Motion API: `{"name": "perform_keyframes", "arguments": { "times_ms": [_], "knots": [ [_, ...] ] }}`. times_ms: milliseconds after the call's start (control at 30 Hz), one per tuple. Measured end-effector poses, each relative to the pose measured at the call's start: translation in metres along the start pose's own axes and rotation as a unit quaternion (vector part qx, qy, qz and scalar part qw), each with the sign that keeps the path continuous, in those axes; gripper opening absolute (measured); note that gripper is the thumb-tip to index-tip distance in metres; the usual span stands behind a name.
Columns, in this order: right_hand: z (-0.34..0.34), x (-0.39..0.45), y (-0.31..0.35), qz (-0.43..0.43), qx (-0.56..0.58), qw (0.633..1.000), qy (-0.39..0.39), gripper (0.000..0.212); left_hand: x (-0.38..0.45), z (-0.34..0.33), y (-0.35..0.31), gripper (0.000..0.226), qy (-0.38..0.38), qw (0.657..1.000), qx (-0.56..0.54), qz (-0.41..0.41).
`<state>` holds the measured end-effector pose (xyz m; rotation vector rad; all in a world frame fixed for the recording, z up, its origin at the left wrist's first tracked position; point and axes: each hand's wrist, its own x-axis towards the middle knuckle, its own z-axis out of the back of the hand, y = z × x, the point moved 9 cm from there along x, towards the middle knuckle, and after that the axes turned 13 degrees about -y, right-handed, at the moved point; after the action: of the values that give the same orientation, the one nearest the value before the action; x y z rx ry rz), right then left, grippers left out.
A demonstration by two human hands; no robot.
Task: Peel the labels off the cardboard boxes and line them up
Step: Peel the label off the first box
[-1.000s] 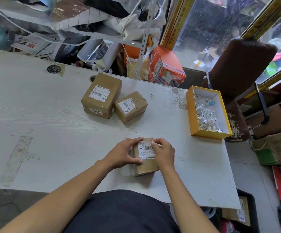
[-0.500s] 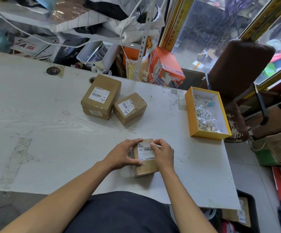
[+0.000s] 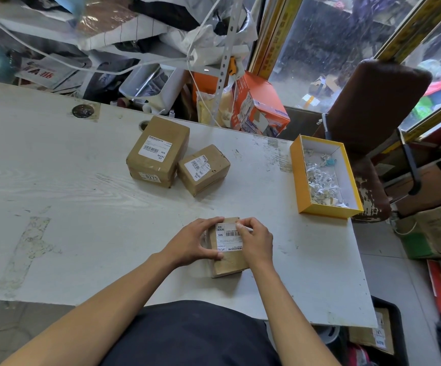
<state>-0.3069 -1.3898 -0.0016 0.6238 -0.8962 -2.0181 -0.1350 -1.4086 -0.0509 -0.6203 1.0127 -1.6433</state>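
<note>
While both hands point(image 3: 195, 241) grip box point(image 3: 228, 265) | label point(image 3: 227, 237) edge pinched

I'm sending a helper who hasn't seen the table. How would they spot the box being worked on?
On the white table, skip the two boxes mid-table. It is the small cardboard box at the near edge, alone in being held by both hands.

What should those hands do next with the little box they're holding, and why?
Probably pull the white barcode label further off the small brown cardboard box. The right hand pinches the label's far right edge while the left hand grips the box's side, and most of the label looks stuck down. The yellow tray already holds crumpled scraps.
</note>
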Motion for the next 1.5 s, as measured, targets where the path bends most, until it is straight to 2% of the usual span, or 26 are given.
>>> {"name": "perform_keyframes", "arguments": {
  "times_ms": [1500],
  "knots": [
    [-0.0017,0.0024,-0.0035,-0.004,0.006,1.000,0.009,0.011,0.0001,-0.0011,0.0007,0.094,0.002,1.000,-0.017,0.005]
  ]
}}
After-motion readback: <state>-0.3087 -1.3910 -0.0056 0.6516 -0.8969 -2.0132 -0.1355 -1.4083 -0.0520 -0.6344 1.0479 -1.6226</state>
